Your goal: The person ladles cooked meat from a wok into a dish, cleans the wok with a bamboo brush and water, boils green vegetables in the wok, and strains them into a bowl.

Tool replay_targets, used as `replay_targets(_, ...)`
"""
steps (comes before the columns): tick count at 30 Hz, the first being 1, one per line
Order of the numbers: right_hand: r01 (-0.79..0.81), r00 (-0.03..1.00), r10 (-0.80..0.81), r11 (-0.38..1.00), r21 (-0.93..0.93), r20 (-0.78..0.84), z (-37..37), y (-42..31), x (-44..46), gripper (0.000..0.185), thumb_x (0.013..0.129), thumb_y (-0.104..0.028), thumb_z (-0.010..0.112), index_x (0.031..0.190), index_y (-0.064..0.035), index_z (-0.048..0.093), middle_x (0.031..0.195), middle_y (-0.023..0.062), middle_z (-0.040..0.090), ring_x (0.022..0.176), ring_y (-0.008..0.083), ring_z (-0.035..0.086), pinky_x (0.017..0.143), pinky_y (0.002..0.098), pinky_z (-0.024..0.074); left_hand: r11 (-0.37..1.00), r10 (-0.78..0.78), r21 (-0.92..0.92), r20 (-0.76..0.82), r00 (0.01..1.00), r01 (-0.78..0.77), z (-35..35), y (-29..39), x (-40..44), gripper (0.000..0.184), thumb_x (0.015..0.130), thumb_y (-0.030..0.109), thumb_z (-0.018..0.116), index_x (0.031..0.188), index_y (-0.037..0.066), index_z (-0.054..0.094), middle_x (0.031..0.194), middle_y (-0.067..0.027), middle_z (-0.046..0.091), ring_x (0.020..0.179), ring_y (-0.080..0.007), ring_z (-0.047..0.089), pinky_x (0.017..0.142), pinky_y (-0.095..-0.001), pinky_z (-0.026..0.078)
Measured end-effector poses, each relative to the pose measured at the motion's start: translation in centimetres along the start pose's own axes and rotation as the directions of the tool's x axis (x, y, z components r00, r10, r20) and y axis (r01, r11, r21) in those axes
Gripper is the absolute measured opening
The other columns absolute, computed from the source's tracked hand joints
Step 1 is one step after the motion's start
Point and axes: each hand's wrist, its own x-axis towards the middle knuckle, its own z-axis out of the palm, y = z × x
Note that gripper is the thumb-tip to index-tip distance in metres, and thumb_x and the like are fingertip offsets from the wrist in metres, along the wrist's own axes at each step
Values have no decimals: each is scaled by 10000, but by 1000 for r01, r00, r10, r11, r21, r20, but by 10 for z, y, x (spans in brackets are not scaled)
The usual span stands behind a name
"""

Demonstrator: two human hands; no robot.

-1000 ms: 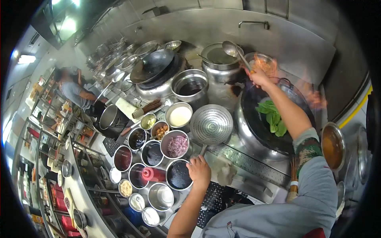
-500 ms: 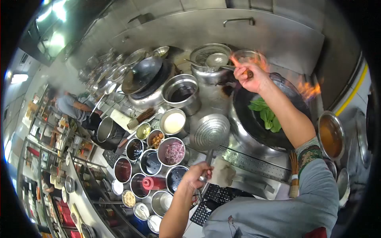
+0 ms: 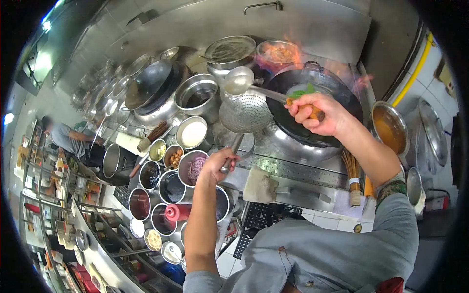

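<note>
My left hand (image 3: 221,165) is wrapped round the handle of a perforated strainer (image 3: 245,113). The strainer is held level above the counter, left of a large black wok (image 3: 288,124). In my right hand (image 3: 322,113) is the wooden handle of a ladle (image 3: 239,80), whose bowl hangs above the strainer's far edge. My right hand is over the wok's near side and partly hides what lies inside. Some green leaves (image 3: 305,91) show in the wok, just beyond that hand.
Flames (image 3: 288,51) rise behind the wok. A water pot (image 3: 229,51) and dark-liquid pot (image 3: 195,100) stand left of it. Several seasoning containers, one with sliced onion (image 3: 197,168), line the left. A bamboo brush (image 3: 352,180) and brown-liquid pot (image 3: 388,129) are right. Another person (image 3: 68,139) stands far left.
My right hand has come nearer my body, bringing the ladle from the back pot to above the strainer. My left hand has moved the strainer farther forward. The whole view has shifted too.
</note>
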Motion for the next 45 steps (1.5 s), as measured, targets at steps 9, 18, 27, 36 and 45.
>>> replay_targets(9, 28, 966, -176, 799, -601, -189, 2, -7, -48, 288, 872, -38, 604, 1144, -14, 516, 762, 18, 541, 497, 54, 486, 339, 218, 351, 883, 222, 448, -138, 965, -139, -10, 32, -25, 625, 803, 34, 621, 1400, -61, 459, 818, -118, 647, 542, -149, 567, 457, -315, 462)
replay_targets(18, 18, 828, -560, 80, -997, -30, -33, -87, 103, 404, 840, -80, 566, 1231, -8, 490, 621, 16, 500, 458, 112, 470, 380, 297, 341, 501, 595, 856, -234, 769, -126, 3, -14, -72, 717, 783, 91, 633, 1442, -65, 396, 972, -239, 677, 842, -353, 678, 727, -426, 542)
replay_targets(27, 268, 946, -300, 938, -218, -126, -60, -117, 312, 70, 836, 4, 550, 833, -62, 528, 665, 38, 536, 539, 134, 532, 440, 235, 347, 936, 5, -343, -197, 980, -74, 0, -108, -49, 778, 838, 22, 639, 1515, 8, 257, 976, -140, 680, 616, -145, 588, 503, -268, 493)
replay_targets(36, 137, 959, -244, 846, 516, 145, -22, -136, 235, 127, 849, 33, 521, 793, -42, 434, 719, 35, 500, 574, 134, 504, 490, 242, 361, 991, 77, -75, -316, 946, -106, -2, -110, -104, 570, 936, 133, 553, 1450, -39, 378, 1204, -156, 583, 954, -245, 678, 673, -327, 607)
replay_targets(45, 162, 902, -338, 842, -515, -269, 8, -139, 156, 133, 856, -11, 574, 780, -78, 488, 635, 9, 538, 473, 70, 496, 373, 225, 285, 723, 539, 675, -415, 733, -150, 1, -145, -127, 510, 857, 81, 673, 1327, -58, 533, 1252, -222, 591, 1158, -339, 599, 990, -383, 473)
